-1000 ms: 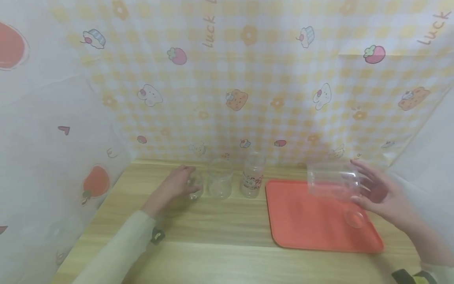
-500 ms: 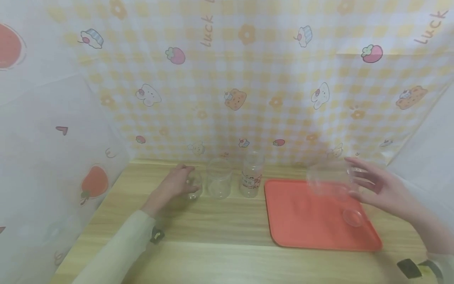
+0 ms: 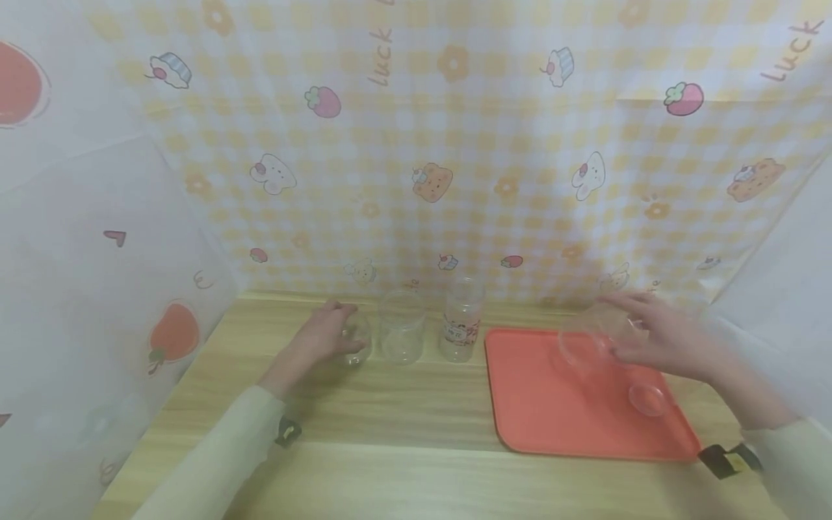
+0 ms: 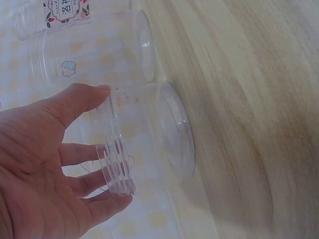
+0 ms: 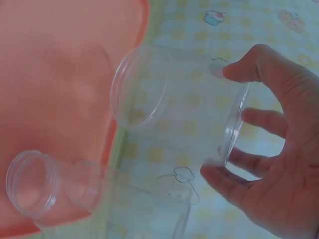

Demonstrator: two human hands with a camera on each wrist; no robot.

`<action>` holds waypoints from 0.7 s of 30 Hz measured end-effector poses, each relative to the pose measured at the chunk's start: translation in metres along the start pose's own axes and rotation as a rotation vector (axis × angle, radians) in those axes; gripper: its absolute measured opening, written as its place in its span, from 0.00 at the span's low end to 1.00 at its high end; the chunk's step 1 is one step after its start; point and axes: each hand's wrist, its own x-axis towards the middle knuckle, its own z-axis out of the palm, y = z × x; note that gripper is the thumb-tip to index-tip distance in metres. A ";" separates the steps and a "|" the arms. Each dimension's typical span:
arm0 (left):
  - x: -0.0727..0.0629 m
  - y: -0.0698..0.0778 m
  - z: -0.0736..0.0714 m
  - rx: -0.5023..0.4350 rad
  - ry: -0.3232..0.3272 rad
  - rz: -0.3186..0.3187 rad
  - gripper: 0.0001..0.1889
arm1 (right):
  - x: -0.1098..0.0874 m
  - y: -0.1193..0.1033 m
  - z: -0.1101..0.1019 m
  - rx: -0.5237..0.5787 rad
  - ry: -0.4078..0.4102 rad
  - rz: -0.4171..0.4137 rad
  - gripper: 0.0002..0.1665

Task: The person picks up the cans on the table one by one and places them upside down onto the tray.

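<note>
My left hand (image 3: pixel 321 336) grips a small clear jar (image 4: pixel 174 132) by its threaded rim, thumb on one side and fingers on the other. That jar stands upright on the wooden table. With its fingers and thumb curled round the base end, my right hand (image 3: pixel 669 343) holds a larger clear jar (image 5: pixel 189 99). This jar is tilted mouth-down over the back of the red tray (image 3: pixel 546 433), apparently above its surface. Lower in the right wrist view, a second clear bottle (image 5: pixel 32 184) has its threaded mouth toward the tray. In the head view a clear ring (image 3: pixel 650 399) shows there.
Right of my left hand stand a clear wide jar (image 3: pixel 401 332) and a taller labelled bottle (image 3: pixel 460 332), both upright. A patterned yellow-checked cloth (image 3: pixel 455 130) hangs behind the table (image 3: pixel 390 412). White sheeting covers both sides.
My right hand has moved left and turned, swinging its jar from nearly level to mouth-down over the tray. My left hand has stayed on the small jar.
</note>
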 end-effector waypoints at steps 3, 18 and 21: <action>0.000 0.000 0.000 0.000 0.002 -0.002 0.39 | 0.006 -0.002 0.005 0.004 -0.022 0.011 0.47; 0.000 0.001 0.000 0.029 0.018 0.010 0.38 | 0.019 0.003 0.026 -0.134 -0.027 0.036 0.47; 0.000 0.001 0.001 0.038 0.021 0.013 0.38 | 0.020 0.002 0.030 -0.168 -0.042 0.056 0.48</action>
